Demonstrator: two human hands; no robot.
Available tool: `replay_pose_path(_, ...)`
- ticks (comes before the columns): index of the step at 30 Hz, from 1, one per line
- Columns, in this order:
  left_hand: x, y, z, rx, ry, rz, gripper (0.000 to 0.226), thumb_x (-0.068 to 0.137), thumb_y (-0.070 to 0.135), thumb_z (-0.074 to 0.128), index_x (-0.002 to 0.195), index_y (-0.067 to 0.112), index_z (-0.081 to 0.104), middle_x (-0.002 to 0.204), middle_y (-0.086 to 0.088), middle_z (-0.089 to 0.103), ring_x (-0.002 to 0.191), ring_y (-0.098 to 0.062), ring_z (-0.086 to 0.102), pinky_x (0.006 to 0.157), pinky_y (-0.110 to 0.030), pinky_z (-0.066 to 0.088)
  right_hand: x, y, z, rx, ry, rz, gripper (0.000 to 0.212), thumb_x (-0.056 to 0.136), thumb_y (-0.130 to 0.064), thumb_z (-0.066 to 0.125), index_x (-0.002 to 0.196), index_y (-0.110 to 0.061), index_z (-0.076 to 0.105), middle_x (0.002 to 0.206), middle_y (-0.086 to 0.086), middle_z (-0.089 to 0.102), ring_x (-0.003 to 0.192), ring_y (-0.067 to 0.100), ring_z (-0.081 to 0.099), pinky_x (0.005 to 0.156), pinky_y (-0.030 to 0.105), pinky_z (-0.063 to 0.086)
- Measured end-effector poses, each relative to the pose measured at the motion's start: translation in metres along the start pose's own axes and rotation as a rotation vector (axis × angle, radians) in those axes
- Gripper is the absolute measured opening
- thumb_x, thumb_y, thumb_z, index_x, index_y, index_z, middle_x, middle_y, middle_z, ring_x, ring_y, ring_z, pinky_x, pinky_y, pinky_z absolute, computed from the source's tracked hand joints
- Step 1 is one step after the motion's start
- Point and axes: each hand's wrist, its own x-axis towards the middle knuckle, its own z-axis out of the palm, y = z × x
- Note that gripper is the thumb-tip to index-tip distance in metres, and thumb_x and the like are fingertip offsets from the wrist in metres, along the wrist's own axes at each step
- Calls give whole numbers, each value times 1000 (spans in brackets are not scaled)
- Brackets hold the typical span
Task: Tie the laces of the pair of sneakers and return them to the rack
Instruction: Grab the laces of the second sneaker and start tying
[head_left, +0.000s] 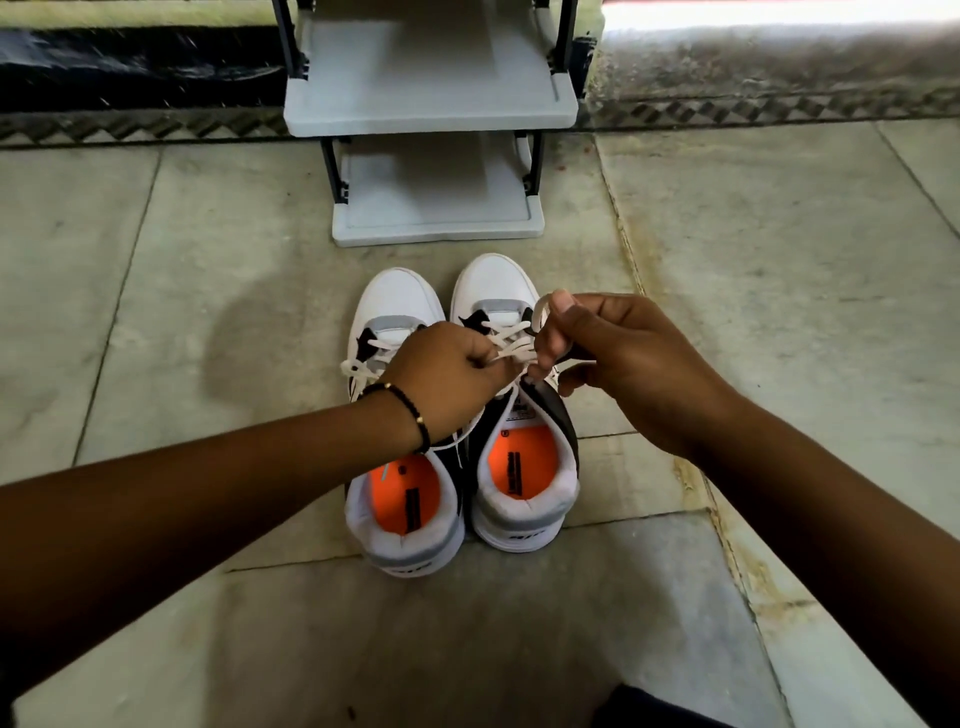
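Observation:
Two white, grey and black sneakers with orange insoles stand side by side on the floor, toes pointing away from me. The left sneaker (400, 499) has loose white laces trailing to its left. Over the right sneaker (524, 478), my left hand (447, 379) pinches one white lace end. My right hand (618, 358) pinches a loop of the same white laces (511, 338) between thumb and fingers. Both hands are close together above the shoe's tongue. A beaded bracelet sits on my left wrist.
A grey shoe rack (431, 124) with black posts stands just beyond the toes, its two visible shelves bare. Stone floor tiles surround the shoes. A patterned border and dark strip run along the wall behind. Dark cloth shows at the bottom edge.

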Motion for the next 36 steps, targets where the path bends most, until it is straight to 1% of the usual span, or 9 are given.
replay_pose_path(3,0,2,1,-67,22,-72,47,85,37,60,56,0,53,46,-3,38,41,-6,35,44,-15,27,0,-1,3,7,-14,-15,40,96,-30,42,61,-14,56,65,5,59,73,26,56,61,30,43)
replay_pose_path(6,0,6,3,-119,10,-139,47,83,39,60,68,-6,62,64,-26,59,58,-17,48,59,-24,36,-1,-4,5,-9,-26,-24,41,96,-29,41,61,-14,55,67,7,57,73,24,55,61,30,42)
replay_pose_path(10,2,11,4,-182,-77,-230,39,82,39,62,76,1,70,69,-14,64,66,-19,54,68,-29,41,-2,-6,5,-34,-17,-21,41,97,-28,41,61,-13,56,67,9,57,72,23,55,61,31,43)
replay_pose_path(16,3,16,-5,-470,-392,-378,20,93,26,48,77,21,58,49,9,47,34,-2,30,35,-13,22,-4,-6,6,-39,-9,-11,41,96,-28,41,61,-12,56,65,6,57,68,20,54,60,30,42)
replay_pose_path(21,2,11,-15,-753,-504,-453,19,93,26,43,87,21,60,61,10,59,50,-5,41,45,-16,29,-5,-9,4,-29,-5,-18,40,96,-27,41,63,-10,55,66,9,58,69,24,55,59,29,42)
replay_pose_path(24,1,10,-21,-704,-516,-462,25,88,43,49,86,23,63,66,8,60,56,-5,50,52,-18,36,-5,-9,5,-34,-40,-27,40,97,-27,40,66,-8,56,66,10,61,67,21,57,60,28,43)
replay_pose_path(28,-3,12,-24,-654,-558,-513,14,87,31,56,90,20,65,77,8,67,73,-7,65,64,-22,51,-7,-6,5,-85,-67,-27,40,97,-27,40,71,-3,59,70,13,64,68,21,59,63,30,44)
replay_pose_path(32,-2,19,-33,-722,-537,-585,26,91,30,50,112,18,59,103,1,67,98,-18,64,84,-34,50,-7,-5,2,-96,0,-30,40,97,-26,40,68,-5,59,71,14,63,70,23,57,61,30,44)
replay_pose_path(36,-2,23,-50,-769,-481,-633,22,87,42,51,81,22,57,104,-3,67,106,-24,63,85,-42,50,-4,-2,-6,-101,117,-25,40,97,-27,40,64,-12,57,69,8,63,72,20,57,66,33,41)
